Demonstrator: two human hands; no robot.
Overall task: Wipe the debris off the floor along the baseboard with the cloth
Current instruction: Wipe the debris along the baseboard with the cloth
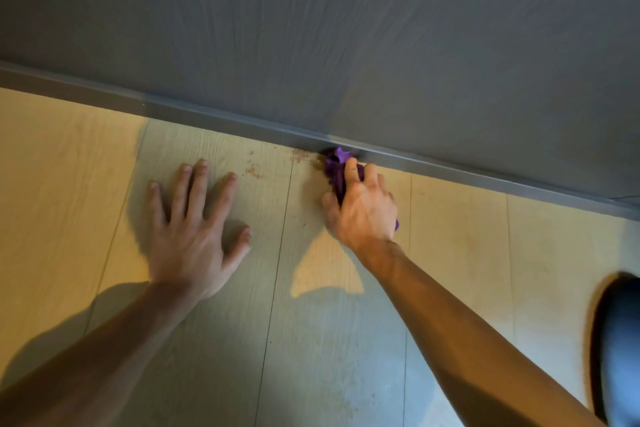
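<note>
Where the floor (450,236) meets the grey baseboard (214,116), a bunched purple cloth (337,166) is pressed down, its far tip touching the trim. The right hand (363,208) is clamped on it, fingers curled over the top, a scrap of purple showing under the heel of the palm. Just left of the cloth lies the debris (299,156) — brown crumbs in small patches, some against the baseboard, some a little out on the pale boards. Further left, the left hand (194,229) rests flat on the floor, fingers spread apart, holding nothing. A dark rounded shape (620,350) — blurred — sits at the lower right edge.
</note>
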